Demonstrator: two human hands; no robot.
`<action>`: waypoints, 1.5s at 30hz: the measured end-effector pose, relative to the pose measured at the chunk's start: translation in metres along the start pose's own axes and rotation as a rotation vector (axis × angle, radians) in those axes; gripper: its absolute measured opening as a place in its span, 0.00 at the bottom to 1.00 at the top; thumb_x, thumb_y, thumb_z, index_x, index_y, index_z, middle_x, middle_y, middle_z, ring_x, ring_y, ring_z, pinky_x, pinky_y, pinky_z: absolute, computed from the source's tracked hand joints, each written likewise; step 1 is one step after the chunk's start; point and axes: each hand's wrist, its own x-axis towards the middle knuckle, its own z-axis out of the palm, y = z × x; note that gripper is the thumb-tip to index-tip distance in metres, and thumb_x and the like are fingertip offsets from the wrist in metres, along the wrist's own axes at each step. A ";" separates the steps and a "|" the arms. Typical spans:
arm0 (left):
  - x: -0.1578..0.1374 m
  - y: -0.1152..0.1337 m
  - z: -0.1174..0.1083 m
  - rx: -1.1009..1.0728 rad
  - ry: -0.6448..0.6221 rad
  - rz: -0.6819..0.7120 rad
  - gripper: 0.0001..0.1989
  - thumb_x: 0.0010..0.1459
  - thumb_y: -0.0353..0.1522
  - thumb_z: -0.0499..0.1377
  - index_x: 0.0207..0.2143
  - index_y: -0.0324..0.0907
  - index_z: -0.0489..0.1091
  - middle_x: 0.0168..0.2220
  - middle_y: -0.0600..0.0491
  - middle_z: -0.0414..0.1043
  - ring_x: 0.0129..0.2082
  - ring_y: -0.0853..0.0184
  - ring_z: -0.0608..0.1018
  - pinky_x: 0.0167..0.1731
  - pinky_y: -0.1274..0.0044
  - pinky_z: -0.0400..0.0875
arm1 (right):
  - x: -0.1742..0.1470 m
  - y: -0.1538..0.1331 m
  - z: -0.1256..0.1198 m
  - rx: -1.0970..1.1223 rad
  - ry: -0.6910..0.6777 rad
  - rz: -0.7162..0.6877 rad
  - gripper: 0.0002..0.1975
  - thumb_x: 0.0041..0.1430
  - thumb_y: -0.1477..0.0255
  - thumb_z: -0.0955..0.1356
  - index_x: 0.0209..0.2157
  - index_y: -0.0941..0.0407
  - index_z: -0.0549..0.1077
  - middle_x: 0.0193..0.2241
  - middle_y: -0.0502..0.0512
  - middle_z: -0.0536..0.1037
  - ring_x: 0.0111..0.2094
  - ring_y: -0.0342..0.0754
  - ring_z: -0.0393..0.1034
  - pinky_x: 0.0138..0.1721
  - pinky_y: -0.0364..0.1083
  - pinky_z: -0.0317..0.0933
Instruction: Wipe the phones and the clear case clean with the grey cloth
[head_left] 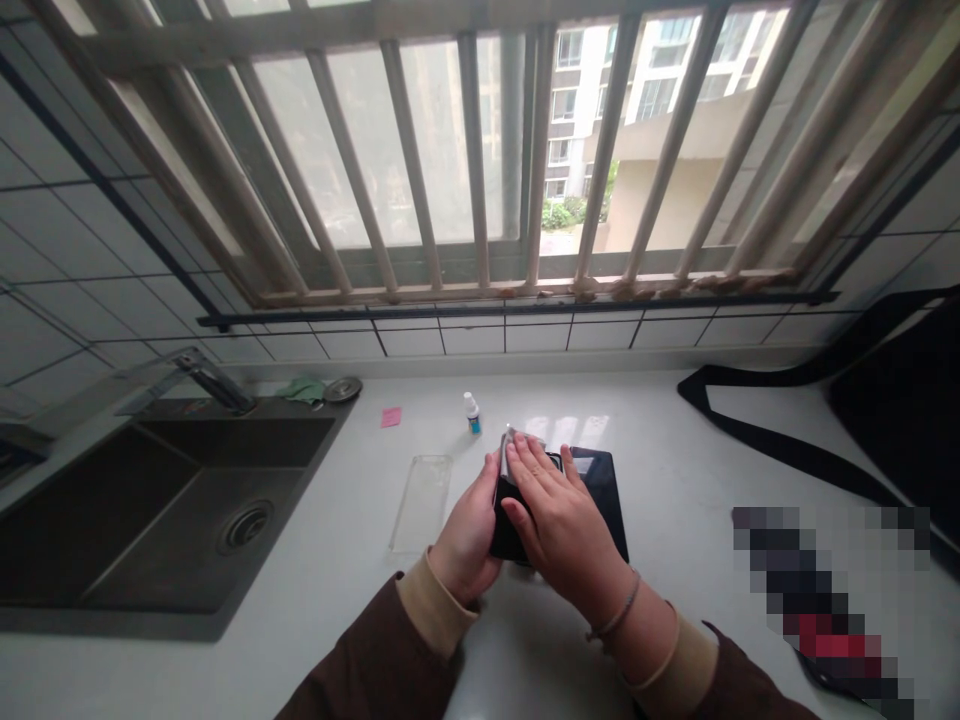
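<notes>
My left hand (469, 530) is wrapped round the left edge of a black phone (511, 520), held tilted above the counter. Across the phone lies my right hand (555, 500), fingers extended and mostly side by side, thumb apart. A thin greyish-white cloth (507, 455) pokes out under its fingertips, pressed against the phone; most of it is hidden. Just behind the right hand a flat, glossy dark slab (607, 490), like a tablet, rests on the counter. To the left of my hands is a clear phone case (421, 503). A small white spray bottle (472, 414) stands beyond them.
A dark sink (172, 450) with a chrome faucet (214, 380) is set in the white counter (337, 640) at left. Near it are a green cloth (302, 390), a drain strainer (343, 390) and a pink slip (391, 417). A black strap (772, 440) and a pixelated object (825, 610) lie right.
</notes>
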 end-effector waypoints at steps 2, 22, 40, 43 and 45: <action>0.000 0.000 0.001 0.013 -0.008 -0.002 0.21 0.74 0.40 0.55 0.59 0.39 0.76 0.64 0.43 0.74 0.68 0.58 0.71 0.71 0.69 0.60 | 0.000 0.001 0.002 -0.007 0.023 0.045 0.27 0.77 0.67 0.60 0.72 0.60 0.62 0.71 0.66 0.63 0.73 0.62 0.57 0.73 0.70 0.50; -0.008 0.002 -0.005 0.370 0.015 -0.018 0.19 0.70 0.40 0.61 0.55 0.38 0.79 0.54 0.40 0.81 0.58 0.50 0.81 0.62 0.64 0.72 | 0.003 0.017 -0.001 0.207 0.206 0.181 0.22 0.77 0.68 0.60 0.64 0.59 0.74 0.60 0.65 0.79 0.62 0.58 0.74 0.65 0.59 0.68; 0.008 0.012 -0.012 0.126 0.421 0.146 0.27 0.72 0.48 0.54 0.51 0.34 0.78 0.43 0.41 0.84 0.42 0.56 0.86 0.48 0.67 0.81 | 0.003 0.002 0.008 1.078 -0.055 0.411 0.22 0.71 0.56 0.69 0.59 0.52 0.78 0.48 0.58 0.84 0.48 0.58 0.80 0.53 0.52 0.73; 0.009 0.018 -0.012 0.107 0.394 0.248 0.28 0.72 0.49 0.53 0.52 0.34 0.79 0.44 0.41 0.84 0.41 0.58 0.86 0.46 0.69 0.81 | 0.004 -0.002 0.007 1.151 -0.094 0.421 0.21 0.69 0.56 0.71 0.55 0.52 0.80 0.46 0.57 0.84 0.47 0.57 0.78 0.54 0.52 0.71; 0.008 0.022 -0.012 0.076 0.328 0.270 0.31 0.73 0.51 0.51 0.53 0.34 0.79 0.46 0.39 0.83 0.43 0.57 0.86 0.46 0.68 0.81 | 0.004 -0.004 0.006 1.230 -0.126 0.477 0.20 0.67 0.55 0.71 0.51 0.53 0.82 0.42 0.56 0.84 0.46 0.56 0.78 0.52 0.52 0.72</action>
